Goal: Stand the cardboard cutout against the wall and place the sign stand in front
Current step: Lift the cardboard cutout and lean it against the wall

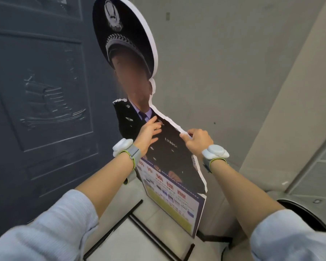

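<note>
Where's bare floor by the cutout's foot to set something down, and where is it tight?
Free: pale floor right of the cardboard cutout, between its lower edge and the dark round object; also the patch inside the black floor frame. Tight: left side, where frame and cutout crowd the dark door. The left hand rests on the cutout, right hand grips its edge.

The uniformed, peaked-cap cardboard cutout (pixel 169 147) stands upright near the wall (pixel 224 72), black sign stand (pixel 152 237) at its foot.

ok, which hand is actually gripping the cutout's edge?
The right hand: it pinches the torn shoulder edge of the cardboard cutout. The left hand only lies on the printed chest, away from any edge.
</note>
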